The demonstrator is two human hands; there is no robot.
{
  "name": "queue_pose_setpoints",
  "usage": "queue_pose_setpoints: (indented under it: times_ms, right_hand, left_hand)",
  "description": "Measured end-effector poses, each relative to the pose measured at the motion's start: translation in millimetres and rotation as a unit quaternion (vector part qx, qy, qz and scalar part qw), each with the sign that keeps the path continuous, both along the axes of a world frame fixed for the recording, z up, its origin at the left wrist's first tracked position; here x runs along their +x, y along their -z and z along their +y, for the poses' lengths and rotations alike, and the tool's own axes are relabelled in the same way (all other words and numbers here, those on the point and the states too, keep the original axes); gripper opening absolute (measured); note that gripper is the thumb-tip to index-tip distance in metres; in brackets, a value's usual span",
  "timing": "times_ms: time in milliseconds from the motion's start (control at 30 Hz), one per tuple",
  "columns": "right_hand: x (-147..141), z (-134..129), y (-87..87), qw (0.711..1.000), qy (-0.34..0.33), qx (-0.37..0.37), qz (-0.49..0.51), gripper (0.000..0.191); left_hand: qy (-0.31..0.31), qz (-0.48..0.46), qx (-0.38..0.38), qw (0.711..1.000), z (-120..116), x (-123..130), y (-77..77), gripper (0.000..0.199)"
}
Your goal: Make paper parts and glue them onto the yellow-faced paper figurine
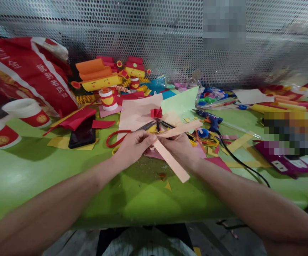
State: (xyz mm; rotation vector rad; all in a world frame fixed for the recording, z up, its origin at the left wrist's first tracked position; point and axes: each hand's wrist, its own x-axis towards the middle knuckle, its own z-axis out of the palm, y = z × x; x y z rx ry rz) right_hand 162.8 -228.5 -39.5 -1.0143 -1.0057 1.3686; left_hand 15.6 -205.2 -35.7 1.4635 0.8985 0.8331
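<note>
Two peach paper strips [172,161] meet at one end between my hands, one slanting down to the right, the other up to the right. My left hand [135,145] pinches them where they join, thumb on top. My right hand [181,146] is closed at the same joint, with its fingers partly hidden behind the strips. Just behind my hands lie red-handled scissors [118,138], a small folded red paper piece [156,112] and a peach paper sheet [135,110]. A blue glue gun [213,120] rests to the right of them.
Paper figures [100,81] with cup bodies stand at the back left. A black phone [83,133], paper cups [29,112] and a red bag [33,71] are on the left. A purple pouch [279,160] and a black cable [243,165] lie right on the green table [89,199].
</note>
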Motion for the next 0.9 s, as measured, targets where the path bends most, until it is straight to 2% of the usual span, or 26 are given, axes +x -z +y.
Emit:
queue_pose_setpoints:
  times_ms: [200,367,600,900]
  right_hand:
    - [-1.0,0.4,4.1,0.999,0.021,0.027,0.014,0.026]
    - [-3.0,2.4,7.7,0.999,0.017,0.038,0.031,0.022]
    - [-1.1,3.4,11.5,0.997,-0.020,0.008,0.079,0.020]
    - [-1.8,1.5,10.7,0.997,-0.037,0.003,0.064,0.020]
  left_hand:
    - [0.011,0.055,0.059,0.997,-0.8,-2.9,-4.7,0.027]
    - [-0.007,0.098,0.102,0.990,-1.1,-3.4,-4.1,0.020]
    - [-0.010,0.124,0.144,0.982,-0.2,-4.7,-5.7,0.020]
    - [-0.008,0.148,0.166,0.975,1.9,-4.7,-7.4,0.018]
